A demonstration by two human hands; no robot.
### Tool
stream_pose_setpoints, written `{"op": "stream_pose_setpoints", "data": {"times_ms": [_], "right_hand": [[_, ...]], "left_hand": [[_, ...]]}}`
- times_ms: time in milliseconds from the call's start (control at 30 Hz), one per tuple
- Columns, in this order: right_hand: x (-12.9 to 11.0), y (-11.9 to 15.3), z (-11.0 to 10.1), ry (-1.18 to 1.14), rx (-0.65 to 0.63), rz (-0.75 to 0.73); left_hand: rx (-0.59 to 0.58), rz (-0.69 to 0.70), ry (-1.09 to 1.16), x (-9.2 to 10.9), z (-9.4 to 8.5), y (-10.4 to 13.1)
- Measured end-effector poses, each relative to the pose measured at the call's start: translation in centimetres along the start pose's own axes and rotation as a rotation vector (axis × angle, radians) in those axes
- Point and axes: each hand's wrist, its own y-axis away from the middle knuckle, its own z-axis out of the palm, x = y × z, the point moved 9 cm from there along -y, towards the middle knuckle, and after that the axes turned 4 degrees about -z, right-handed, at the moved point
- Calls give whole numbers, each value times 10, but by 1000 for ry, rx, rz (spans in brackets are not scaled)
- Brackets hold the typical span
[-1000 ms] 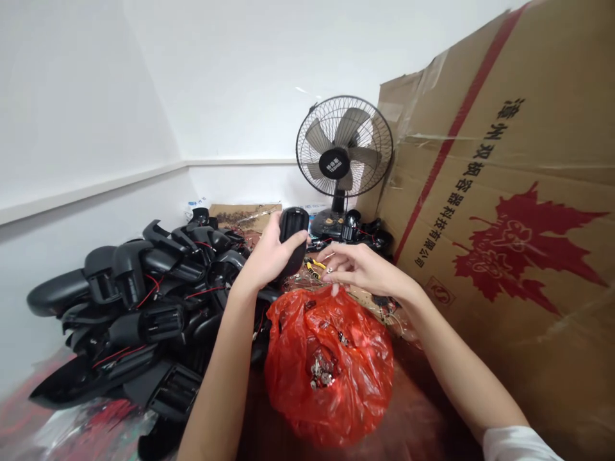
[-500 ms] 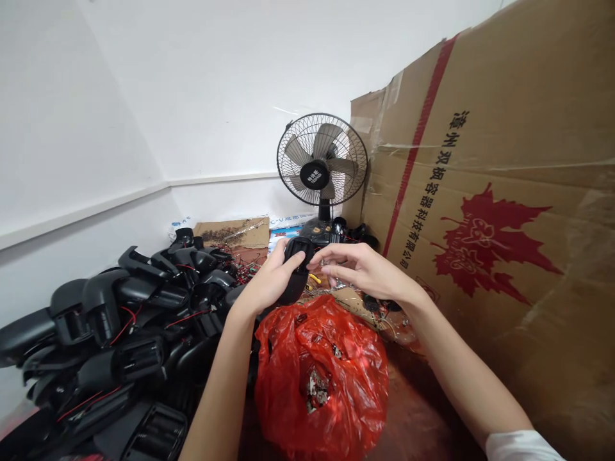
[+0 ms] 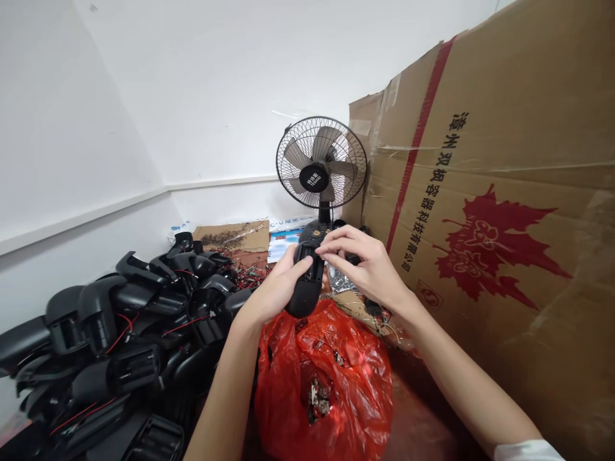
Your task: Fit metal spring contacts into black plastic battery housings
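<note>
My left hand (image 3: 275, 283) is wrapped round a black plastic housing (image 3: 305, 298), its thumb lying on the open slotted side. My right hand (image 3: 364, 257) is at the housing's right edge, its thumb and fingertips pinched together; whatever is between them is too small to make out. Below the housing stands an open red plastic bag (image 3: 358, 390) with small metal pieces (image 3: 319, 402) inside. A heap of similar black housings (image 3: 129, 320), some trailing red wires, lies to the left of my left arm.
A black desk fan (image 3: 321, 163) stands behind my hands. A large cardboard box (image 3: 509, 192) walls off the right side. Behind the heap are loose wired parts (image 3: 247, 272) and a flat cardboard sheet (image 3: 257, 234). A clear bag of small parts (image 3: 339, 282) is near my right hand.
The housing has tipped and turned, so its slotted side and rounded lower end show more. My right hand has moved in to its edge, fingers closer together.
</note>
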Motion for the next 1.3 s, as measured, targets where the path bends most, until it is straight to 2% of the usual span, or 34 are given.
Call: {"op": "stream_pose_setpoints", "data": {"times_ms": [167, 300, 433, 600, 867, 1300], "right_hand": [[-5, 2, 0, 137, 68, -112], [-6, 2, -6, 163, 115, -111], [-10, 0, -9, 140, 115, -124], [-8, 0, -8, 145, 110, -96], [-6, 0, -8, 133, 105, -30], [-12, 2, -9, 189, 160, -35]], "left_hand": [[-36, 66, -38, 3, 11, 1], [-16, 97, -156, 4, 14, 1], [34, 136, -292, 8, 13, 3], [43, 159, -369, 11, 14, 3], [30, 166, -386, 12, 16, 5], [22, 160, -296, 11, 16, 4]]}}
